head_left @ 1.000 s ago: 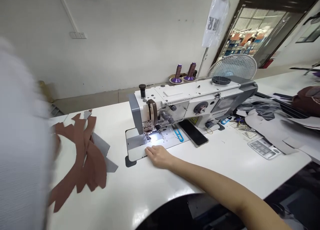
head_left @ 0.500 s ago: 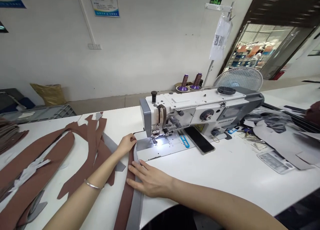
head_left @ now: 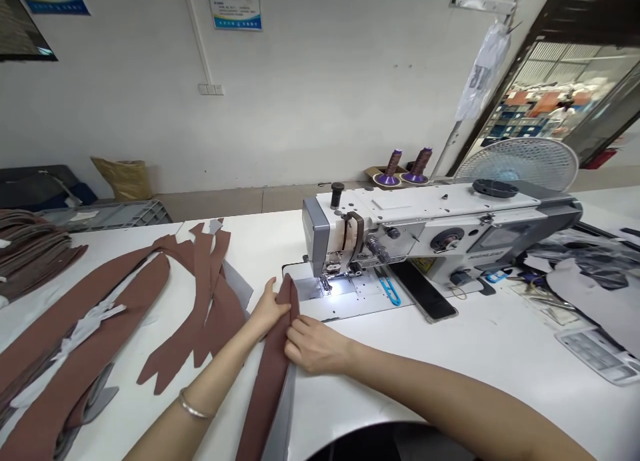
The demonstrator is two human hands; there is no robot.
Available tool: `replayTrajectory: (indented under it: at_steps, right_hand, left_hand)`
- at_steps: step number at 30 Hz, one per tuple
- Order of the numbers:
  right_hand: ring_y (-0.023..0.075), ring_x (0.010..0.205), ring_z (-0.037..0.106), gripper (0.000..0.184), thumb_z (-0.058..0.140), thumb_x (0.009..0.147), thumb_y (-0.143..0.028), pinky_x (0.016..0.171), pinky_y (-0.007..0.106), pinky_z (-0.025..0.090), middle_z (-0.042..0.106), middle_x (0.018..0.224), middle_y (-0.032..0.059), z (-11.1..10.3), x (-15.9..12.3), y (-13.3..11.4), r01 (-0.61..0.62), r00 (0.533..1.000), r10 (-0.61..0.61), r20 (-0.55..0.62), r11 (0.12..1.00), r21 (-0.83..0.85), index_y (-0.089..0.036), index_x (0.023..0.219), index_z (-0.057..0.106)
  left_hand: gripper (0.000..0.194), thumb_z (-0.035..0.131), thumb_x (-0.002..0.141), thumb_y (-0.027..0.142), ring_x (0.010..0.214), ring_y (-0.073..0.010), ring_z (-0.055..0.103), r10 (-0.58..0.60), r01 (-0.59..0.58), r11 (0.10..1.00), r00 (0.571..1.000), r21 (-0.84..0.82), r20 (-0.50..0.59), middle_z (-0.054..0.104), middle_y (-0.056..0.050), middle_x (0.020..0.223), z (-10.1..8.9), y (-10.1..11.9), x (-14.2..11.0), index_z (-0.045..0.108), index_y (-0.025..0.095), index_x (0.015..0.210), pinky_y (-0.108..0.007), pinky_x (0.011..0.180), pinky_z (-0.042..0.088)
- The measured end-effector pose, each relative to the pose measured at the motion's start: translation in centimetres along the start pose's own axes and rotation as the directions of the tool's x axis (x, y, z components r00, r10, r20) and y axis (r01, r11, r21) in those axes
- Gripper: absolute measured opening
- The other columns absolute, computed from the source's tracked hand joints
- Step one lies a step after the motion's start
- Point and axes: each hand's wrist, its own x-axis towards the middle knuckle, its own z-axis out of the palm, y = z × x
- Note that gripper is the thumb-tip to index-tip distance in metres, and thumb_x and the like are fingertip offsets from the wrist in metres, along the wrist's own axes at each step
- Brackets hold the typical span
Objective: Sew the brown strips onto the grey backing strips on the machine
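A long brown fabric strip with a grey backing runs from the table's front edge up toward the sewing machine. Near its pointed far end, my left hand grips the left edge, thumb on top and some fingers hidden behind the cloth. My right hand pinches the right edge with curled fingers, slightly closer to me. The strip's tip stands just left of the lit needle area, apart from the presser foot.
Brown cut pieces lie left, beside a fabric stack. Blue thread snips and a phone rest right of the needle. Two thread cones and a fan stand behind. Grey scraps lie at far right.
The strip's far end has been lifted and turned, so more brown shows and less grey. My right hand went from lying flat to pinching the edge. The view has swung left.
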Motion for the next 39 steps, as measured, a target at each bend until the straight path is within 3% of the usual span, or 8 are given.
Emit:
replayTrajectory:
  at_steps: [6,13,21,25,28,32,35,39]
  right_hand:
    - [0.024,0.082,0.055,0.016,0.043,0.094,-0.011,0.072,0.037,0.046,0.059,0.087,0.0135,-0.3,-0.7,0.5,-0.058,0.996,0.057,0.072,0.998,0.015,-0.01,0.093,0.059]
    - [0.0278,0.093,0.061,0.015,0.047,0.093,-0.009,0.091,0.05,0.047,0.063,0.091,0.0179,0.2,-1.1,1.3,-0.108,0.983,0.103,0.152,0.994,0.028,-0.011,0.086,0.061]
    - [0.034,0.12,0.054,0.013,0.052,0.089,-0.008,0.097,0.049,0.052,0.056,0.124,0.0271,1.0,-2.9,0.8,-0.115,0.991,0.123,-0.051,0.984,0.137,-0.011,0.08,0.06]
    - [0.0349,0.119,0.057,0.015,0.049,0.085,-0.004,0.1,0.048,0.052,0.059,0.126,0.0242,1.9,-3.5,0.9,-0.094,0.99,0.105,-0.094,0.989,0.114,-0.012,0.079,0.06]
    - [0.0349,0.121,0.056,0.019,0.044,0.083,-0.002,0.1,0.048,0.052,0.058,0.129,0.0238,2.4,-4.0,0.6,-0.123,0.982,0.14,-0.124,0.984,0.131,-0.013,0.078,0.059]
    - [0.0345,0.122,0.056,0.023,0.04,0.083,-0.001,0.099,0.047,0.054,0.057,0.131,0.0217,2.8,-4.4,0.3,-0.154,0.968,0.179,-0.174,0.976,0.152,-0.014,0.077,0.059]
    - [0.0325,0.124,0.055,0.026,0.038,0.085,-0.001,0.099,0.045,0.055,0.057,0.132,0.0196,3.0,-4.4,0.2,-0.17,0.958,0.203,-0.202,0.971,0.167,-0.015,0.079,0.059]
    - [0.031,0.125,0.054,0.027,0.038,0.085,0.0,0.099,0.044,0.054,0.055,0.135,0.018,3.1,-4.4,0.4,-0.163,0.958,0.202,-0.205,0.967,0.195,-0.016,0.079,0.06]
  left_hand:
    - [0.069,0.056,0.071,0.001,0.13,-0.0228,0.051,0.129,-0.138,0.976,0.99,0.17,0.063,0.058,-0.007,0.137,1.0,2.5,-0.7,0.051,0.022,0.136,-0.033,0.11,0.036]
    - [0.067,0.056,0.069,0.001,0.123,-0.0286,0.056,0.13,-0.173,0.95,0.976,0.259,0.176,0.064,-0.012,0.128,2.1,4.4,1.1,0.056,0.017,0.134,-0.037,0.105,0.041]
    - [0.041,0.065,0.078,0.023,0.095,-0.0208,0.068,0.065,-0.064,0.961,0.998,0.27,0.006,0.074,-0.007,0.104,1.3,2.6,0.0,0.066,0.017,0.119,-0.025,0.083,0.051]
    - [0.037,0.053,0.087,0.024,0.084,-0.0165,0.068,0.045,0.043,0.938,0.969,0.344,-0.244,0.073,-0.004,0.096,-4.6,0.4,-1.7,0.063,0.019,0.123,-0.024,0.079,0.052]
    - [0.041,0.036,0.092,0.019,0.111,-0.0203,0.06,0.06,0.181,0.885,0.87,0.43,-0.49,0.064,-0.012,0.123,-12.8,-1.7,-4.0,0.06,0.014,0.125,-0.031,0.1,0.044]
    - [0.041,0.039,0.088,0.022,0.117,-0.0329,0.055,0.027,0.412,0.762,0.75,0.499,-0.66,0.062,-0.022,0.119,-22.8,-5.6,-7.5,0.06,0.006,0.121,-0.046,0.104,0.037]
    - [0.037,0.055,0.082,0.034,0.109,-0.0329,0.059,-0.005,0.468,0.682,0.771,0.562,-0.637,0.068,-0.016,0.111,-26.4,-8.7,-9.7,0.065,0.013,0.112,-0.04,0.098,0.043]
    - [0.049,0.036,0.092,0.041,0.121,-0.032,0.052,0.0,0.577,0.575,0.709,0.58,-0.705,0.06,-0.019,0.128,-29.1,-11.7,-11.2,0.059,0.011,0.122,-0.038,0.1,0.04]
